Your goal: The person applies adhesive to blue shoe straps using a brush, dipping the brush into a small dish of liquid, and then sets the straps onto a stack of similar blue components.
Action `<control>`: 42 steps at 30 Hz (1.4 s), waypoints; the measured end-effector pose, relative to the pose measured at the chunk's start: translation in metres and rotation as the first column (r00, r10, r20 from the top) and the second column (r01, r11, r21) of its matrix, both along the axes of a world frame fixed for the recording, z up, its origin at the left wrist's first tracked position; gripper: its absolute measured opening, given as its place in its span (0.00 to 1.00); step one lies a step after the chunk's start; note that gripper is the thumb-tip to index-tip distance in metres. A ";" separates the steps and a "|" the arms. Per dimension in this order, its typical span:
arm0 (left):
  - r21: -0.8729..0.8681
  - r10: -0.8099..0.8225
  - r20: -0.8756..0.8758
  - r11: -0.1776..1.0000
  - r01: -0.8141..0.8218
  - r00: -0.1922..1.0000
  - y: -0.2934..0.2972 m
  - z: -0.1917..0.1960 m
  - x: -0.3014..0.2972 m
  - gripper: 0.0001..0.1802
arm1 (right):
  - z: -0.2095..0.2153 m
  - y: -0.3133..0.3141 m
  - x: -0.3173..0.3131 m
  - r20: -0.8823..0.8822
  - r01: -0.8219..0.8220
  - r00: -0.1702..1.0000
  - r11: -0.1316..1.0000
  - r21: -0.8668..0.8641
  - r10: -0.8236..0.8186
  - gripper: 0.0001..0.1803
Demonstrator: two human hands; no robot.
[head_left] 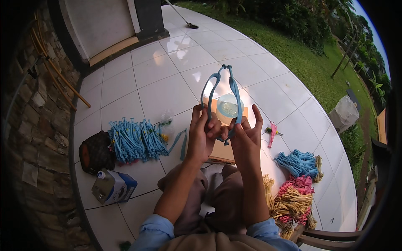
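My left hand (203, 136) and my right hand (248, 140) are raised in front of my lap, pinching the lower part of a light-blue strap loop (238, 95). The loop stands upright, its two sides bowed apart and joined at a knotted top. A knotted end pokes out below, between my fingers. Some fingers of my right hand stick up, off the strap. Behind the loop, a translucent bowl (230, 109) with something clear in it rests on a brown board or box (223, 151). Exactly how the fingertips grip the strap is partly hidden.
At left lie a pile of blue knotted straps (136, 141), a dark brown bag (96, 152) and a metal can (113, 187). At right are a pink strap (273, 134), blue bundles (297, 163) and tan and pink bundles (293, 201). A chair (328, 239) stands near right.
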State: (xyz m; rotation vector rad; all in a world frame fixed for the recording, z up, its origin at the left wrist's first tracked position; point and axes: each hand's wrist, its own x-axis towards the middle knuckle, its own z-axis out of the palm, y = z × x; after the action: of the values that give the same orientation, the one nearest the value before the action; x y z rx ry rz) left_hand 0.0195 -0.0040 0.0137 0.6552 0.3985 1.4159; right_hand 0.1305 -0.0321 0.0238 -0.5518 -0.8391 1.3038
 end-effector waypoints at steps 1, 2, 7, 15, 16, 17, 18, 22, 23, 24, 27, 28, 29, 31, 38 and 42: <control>0.020 -0.051 0.044 0.999 0.051 0.998 -0.001 0.001 -0.002 0.07 | 0.001 -0.002 -0.001 -0.100 -0.019 0.995 1.000 0.019 0.020 0.38; 0.017 -0.051 0.044 0.999 0.051 0.998 -0.001 0.002 -0.006 0.07 | 0.003 -0.003 0.000 -0.100 -0.019 0.995 1.000 0.016 0.020 0.38; -0.183 -0.440 -0.235 0.896 0.405 0.867 -0.007 0.011 -0.023 0.08 | 0.004 -0.010 0.015 0.143 -0.275 0.947 0.957 -0.095 0.286 0.41; -0.244 -0.462 -0.683 0.874 0.420 0.565 0.004 -0.015 -0.072 0.14 | 0.000 -0.010 0.059 0.310 -0.091 0.938 0.975 -0.200 0.152 0.38; -0.238 -0.461 -0.684 0.873 0.425 0.565 0.003 -0.027 -0.070 0.14 | 0.002 -0.012 0.063 0.314 -0.087 0.938 0.977 -0.196 0.146 0.38; -0.090 -0.205 -0.829 0.967 0.236 0.520 -0.001 -0.037 -0.071 0.19 | 0.006 -0.013 0.064 0.365 -0.115 0.915 0.977 -0.180 0.175 0.39; 0.096 0.063 -0.909 0.994 0.060 0.412 -0.002 -0.043 -0.073 0.26 | 0.010 -0.014 0.064 0.415 -0.144 0.888 0.976 -0.164 0.201 0.40; 0.745 0.743 -0.667 0.665 0.048 0.051 -0.006 0.000 -0.073 0.46 | 0.020 -0.020 0.074 0.453 -0.269 0.828 0.943 -0.194 0.329 0.41; 0.722 0.739 -0.673 0.658 0.214 -0.005 -0.011 0.017 -0.068 0.50 | 0.023 -0.020 0.074 0.454 -0.264 0.830 0.945 -0.195 0.325 0.41; 0.647 0.696 -0.718 0.651 0.397 0.030 -0.006 0.021 -0.059 0.51 | 0.028 -0.020 0.073 0.532 -0.292 0.773 0.938 -0.187 0.347 0.41; 0.451 0.522 -0.852 0.696 0.558 0.039 -0.003 0.003 -0.048 0.38 | 0.047 -0.019 0.063 0.603 -0.348 0.707 0.924 -0.159 0.370 0.42; 0.454 0.523 -0.851 0.687 0.567 0.048 -0.003 -0.002 -0.044 0.38 | 0.052 -0.019 0.066 0.700 -0.327 0.655 0.942 -0.075 0.283 0.44; 0.351 0.356 -0.929 0.751 0.559 0.105 -0.003 -0.007 -0.040 0.29 | 0.055 -0.020 0.070 0.783 -0.313 0.594 0.950 0.011 0.186 0.45; 0.239 0.179 -0.971 0.785 0.572 0.159 -0.005 -0.011 -0.033 0.21 | 0.059 -0.022 0.077 0.810 -0.235 0.584 0.967 0.100 0.058 0.47; 0.610 0.585 -0.791 0.728 0.313 0.181 -0.010 -0.022 -0.028 0.24 | 0.071 -0.035 0.103 0.794 0.034 0.565 0.968 0.249 -0.225 0.45; 0.630 0.602 -0.777 0.743 0.226 0.185 -0.006 -0.026 -0.026 0.12 | 0.063 -0.030 0.109 0.663 0.092 0.684 0.938 0.334 -0.304 0.41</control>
State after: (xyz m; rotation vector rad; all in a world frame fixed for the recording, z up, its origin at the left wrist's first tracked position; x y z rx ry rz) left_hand -0.0065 -0.0103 -0.0118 2.2665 1.0851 1.1553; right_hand 0.2400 -0.0624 0.0867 -0.9186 -1.5304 0.7203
